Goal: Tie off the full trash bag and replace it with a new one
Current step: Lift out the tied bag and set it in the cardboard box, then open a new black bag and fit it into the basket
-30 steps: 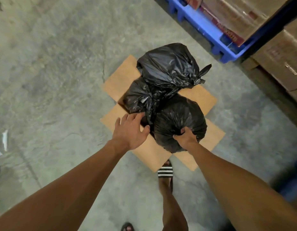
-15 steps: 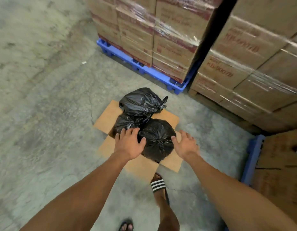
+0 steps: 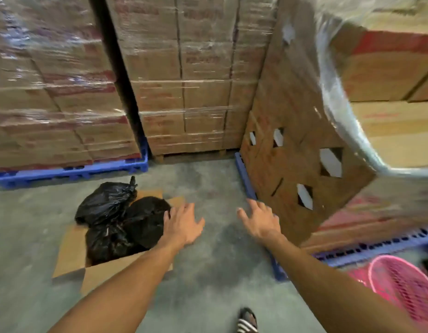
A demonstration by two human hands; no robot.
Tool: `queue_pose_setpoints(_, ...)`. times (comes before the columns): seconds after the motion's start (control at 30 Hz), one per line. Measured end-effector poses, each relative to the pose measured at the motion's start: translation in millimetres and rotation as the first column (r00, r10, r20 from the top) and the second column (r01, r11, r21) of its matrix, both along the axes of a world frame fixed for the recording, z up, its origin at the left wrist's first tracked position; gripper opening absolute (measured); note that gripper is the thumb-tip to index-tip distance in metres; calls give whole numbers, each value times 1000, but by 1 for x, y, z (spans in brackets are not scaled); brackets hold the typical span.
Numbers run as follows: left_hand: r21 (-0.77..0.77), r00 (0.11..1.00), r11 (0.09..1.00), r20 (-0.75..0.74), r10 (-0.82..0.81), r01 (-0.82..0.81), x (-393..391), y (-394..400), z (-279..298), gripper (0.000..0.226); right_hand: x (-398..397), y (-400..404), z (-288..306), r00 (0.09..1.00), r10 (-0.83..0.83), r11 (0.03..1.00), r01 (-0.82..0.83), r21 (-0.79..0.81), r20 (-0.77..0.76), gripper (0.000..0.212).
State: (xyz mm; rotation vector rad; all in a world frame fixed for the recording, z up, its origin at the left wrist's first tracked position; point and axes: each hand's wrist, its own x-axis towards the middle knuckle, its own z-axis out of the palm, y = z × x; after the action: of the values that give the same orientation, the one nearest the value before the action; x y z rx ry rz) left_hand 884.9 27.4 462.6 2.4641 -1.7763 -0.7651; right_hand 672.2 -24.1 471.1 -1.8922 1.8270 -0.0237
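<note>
Three tied black trash bags [image 3: 116,217] sit piled in an open cardboard box [image 3: 71,255] on the concrete floor at lower left. My left hand [image 3: 181,224] hovers just right of the bags with fingers spread and holds nothing. My right hand [image 3: 261,219] is out over bare floor further right, also spread and empty, close to a leaning cardboard carton. A pink mesh basket [image 3: 405,284] shows at the lower right edge, with no bag visible in it.
Shrink-wrapped stacks of cartons [image 3: 184,80] on blue pallets [image 3: 71,171] wall off the back and left. A wrapped pallet of cartons [image 3: 304,164] crowds the right. My sandalled foot [image 3: 247,320] is at the bottom.
My right hand let go of the front bag and both hands lifted away. The view swung up and to the right, so the bags now lie to the left and the pink basket has come into view.
</note>
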Motion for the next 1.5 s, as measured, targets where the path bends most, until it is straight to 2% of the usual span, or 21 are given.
queue_pose_setpoints(0.1, -49, 991, 993, -72, -110, 106, -76, -5, 9, 59, -84, 30, 13, 988, -156, 988, 157, -12, 16, 61)
queue_pose_setpoints(0.2, -98, 965, 989, -226, -135, 115, -154, -1, 15, 56, -170, 65, 20, 950, -311, 950, 311, -24, 17, 62)
queue_pose_setpoints(0.3, -125, 939, 980, -290, -183, 152, -231, 14, 24, 56, -258, 105, 23, 908, -417, 908, 418, -27, 40, 63)
queue_pose_setpoints(0.63, -105, 855, 906, -301, -422, 411, -496, 85, 31, 62, -518, 244, 40, 767, -637, 765, 641, -63, 74, 56)
queue_pose_setpoints(0.8, -177, 807, 863, -305, -505, 473, -599, 103, 37, 54, -607, 273, 39, 708, -699, 709, 704, -26, 104, 65)
queue_pose_setpoints(0.9, -162, 785, 845, -313, -534, 510, -662, 98, 33, 55, -660, 277, 39, 680, -725, 682, 731, -23, 111, 61)
queue_pose_setpoints(0.97, -136, 777, 839, -324, -540, 526, -702, 85, 21, 65, -693, 274, 43, 673, -733, 674, 738, -31, 95, 53)
queue_pose_setpoints(1.07, -112, 767, 829, -329, -552, 548, -764, 59, -2, 79, -750, 256, 39, 670, -738, 672, 741, -12, 82, 57)
queue_pose_setpoints(1.27, -88, 743, 824, -388, -546, 560, -883, 16, 4, 73, -871, 193, 35, 673, -733, 679, 733, 41, 98, 54)
queue_pose_setpoints(1.4, -67, 723, 813, -420, -549, 579, -960, -17, 8, 60, -944, 155, 33, 689, -721, 693, 717, 72, 80, 47)
queue_pose_setpoints(1.5, -44, 723, 815, -435, -536, 577, -999, -34, 7, 60, -988, 130, 22, 693, -718, 696, 710, 109, 63, 48)
